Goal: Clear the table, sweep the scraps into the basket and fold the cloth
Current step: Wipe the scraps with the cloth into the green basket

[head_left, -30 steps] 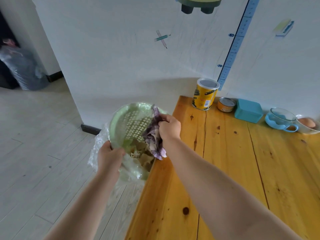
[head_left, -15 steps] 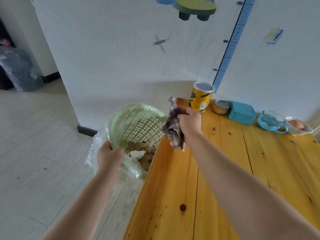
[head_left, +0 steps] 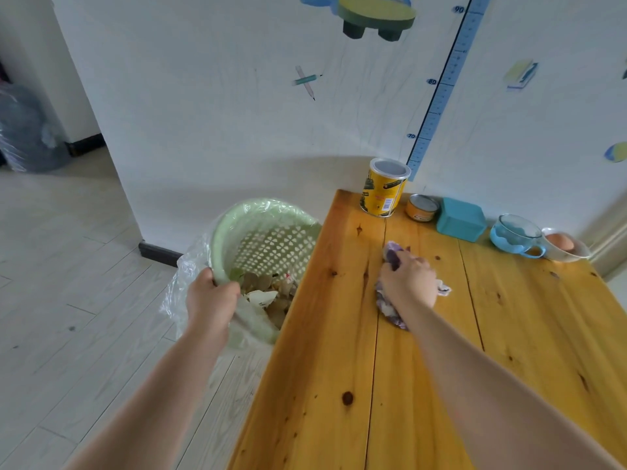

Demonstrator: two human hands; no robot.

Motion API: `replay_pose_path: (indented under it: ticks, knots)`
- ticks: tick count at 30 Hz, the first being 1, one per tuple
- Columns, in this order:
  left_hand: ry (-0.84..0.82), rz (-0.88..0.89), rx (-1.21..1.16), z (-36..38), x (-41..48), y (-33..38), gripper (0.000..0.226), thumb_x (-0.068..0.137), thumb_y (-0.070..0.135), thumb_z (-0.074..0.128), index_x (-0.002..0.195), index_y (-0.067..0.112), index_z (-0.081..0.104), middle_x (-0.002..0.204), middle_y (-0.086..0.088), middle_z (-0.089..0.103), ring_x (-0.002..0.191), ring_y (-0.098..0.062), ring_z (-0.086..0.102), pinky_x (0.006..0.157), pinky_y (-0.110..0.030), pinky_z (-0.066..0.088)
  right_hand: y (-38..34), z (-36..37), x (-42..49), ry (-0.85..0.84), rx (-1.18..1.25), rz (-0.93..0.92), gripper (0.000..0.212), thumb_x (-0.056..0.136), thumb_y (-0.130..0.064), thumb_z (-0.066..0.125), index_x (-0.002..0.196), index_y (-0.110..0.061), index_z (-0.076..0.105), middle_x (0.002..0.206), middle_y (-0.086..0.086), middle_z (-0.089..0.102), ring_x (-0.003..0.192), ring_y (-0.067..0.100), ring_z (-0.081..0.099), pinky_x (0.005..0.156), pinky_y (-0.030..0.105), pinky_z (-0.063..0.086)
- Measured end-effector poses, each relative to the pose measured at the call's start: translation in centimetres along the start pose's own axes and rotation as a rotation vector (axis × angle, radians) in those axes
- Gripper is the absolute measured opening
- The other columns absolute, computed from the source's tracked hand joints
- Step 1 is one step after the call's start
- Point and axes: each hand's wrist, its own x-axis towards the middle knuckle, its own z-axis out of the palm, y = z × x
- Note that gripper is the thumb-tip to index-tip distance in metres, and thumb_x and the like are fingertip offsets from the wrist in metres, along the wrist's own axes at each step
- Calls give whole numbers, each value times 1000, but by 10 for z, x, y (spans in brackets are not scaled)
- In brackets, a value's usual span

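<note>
From where I stand, the sweeping looks largely done. Brown and pale scraps (head_left: 268,293) lie heaped in the bottom of the pale green perforated plastic basket (head_left: 220,242). The basket is lined with a clear bag and held tilted just off the near-left edge of the orange-varnished pine table (head_left: 332,351). The left hand (head_left: 212,296) grips the basket's rim, fingers curled over the lip. The right hand (head_left: 409,281) bears down on the crumpled purple-and-white cloth (head_left: 388,308), fingers wrapped round the bunch, which lies on the boards well in from the edge. I see no loose scraps on the wood nearby, though small bits would be hard to tell from the knots. The cloth is not yet folded.

Clearing seems unfinished. A tall yellow tin can (head_left: 383,189), a squat orange tin (head_left: 422,207), a teal square box (head_left: 459,219), a blue glass cup (head_left: 517,236) and a white bowl holding an egg (head_left: 565,247) line the back edge against the wall. None of them crowds the cloth, so it has room to be spread and folded.
</note>
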Motion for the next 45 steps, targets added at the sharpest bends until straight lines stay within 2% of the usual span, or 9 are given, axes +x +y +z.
replay_pose_path:
  ticks: [7, 12, 14, 17, 23, 29, 35, 40, 45]
  knots:
    - [22, -11, 4, 5, 6, -10, 19, 72, -8, 50, 68, 9, 43, 68, -7, 46, 66, -23, 45, 59, -34, 35, -81, 35, -51, -148, 18, -333, 40, 90, -13, 40, 129, -7, 46, 134, 14, 46, 125, 30, 40, 105, 40, 40]
    - [45, 16, 13, 7, 8, -9, 17, 70, -11, 46, 70, 6, 46, 65, -8, 46, 64, -24, 44, 56, -33, 34, -119, 45, -75, -308, 122, -568, 29, 81, 1, 44, 105, -1, 59, 108, 16, 60, 110, 31, 46, 85, 36, 45]
    - [30, 16, 14, 8, 8, -9, 18, 71, -12, 45, 71, 7, 46, 65, -8, 45, 64, -23, 44, 53, -32, 32, -119, 43, -75, -237, 205, -623, 31, 82, 2, 42, 106, -3, 61, 105, 14, 62, 106, 29, 49, 84, 34, 46]
    - [34, 0, 9, 8, 11, -10, 20, 72, -11, 46, 67, 9, 44, 65, -7, 44, 62, -22, 41, 52, -31, 29, -104, 27, -49, -33, 291, -554, 32, 89, -4, 41, 116, -11, 58, 113, 7, 61, 109, 21, 50, 88, 29, 49]
    - [57, -59, -64, 8, 16, -12, 24, 73, -9, 47, 68, 14, 49, 69, -5, 52, 68, -24, 48, 55, -31, 37, -28, -20, 27, 256, 173, -115, 32, 92, -10, 43, 121, -14, 55, 119, 10, 57, 112, 26, 47, 78, 29, 38]
    - [28, -65, -76, 7, 22, -21, 19, 70, -7, 51, 70, 12, 50, 75, -10, 54, 75, -27, 52, 64, -37, 41, 32, -16, 44, 83, -32, 322, 40, 87, -14, 43, 126, -10, 48, 130, 15, 49, 122, 34, 36, 99, 44, 33]
    - [39, -57, -83, 6, 26, -24, 19, 69, -7, 49, 69, 12, 48, 72, -8, 51, 73, -25, 49, 56, -33, 35, 27, 0, 66, 36, -51, 154, 45, 86, -21, 41, 131, -21, 44, 137, 6, 47, 129, 28, 35, 107, 47, 29]
    - [39, -68, -85, 3, 35, -30, 18, 65, -8, 48, 74, 8, 51, 82, -15, 53, 75, -28, 51, 65, -41, 39, 0, 18, 82, 6, -7, -63, 39, 89, -18, 39, 127, -17, 48, 127, 8, 55, 115, 27, 52, 97, 43, 44]
    - [44, -64, -92, 3, 38, -33, 23, 63, -7, 47, 80, 8, 52, 80, -13, 49, 73, -27, 47, 61, -38, 35, -29, 32, 96, -136, -26, -290, 43, 92, -21, 37, 134, -21, 44, 137, 6, 50, 121, 29, 49, 96, 38, 42]
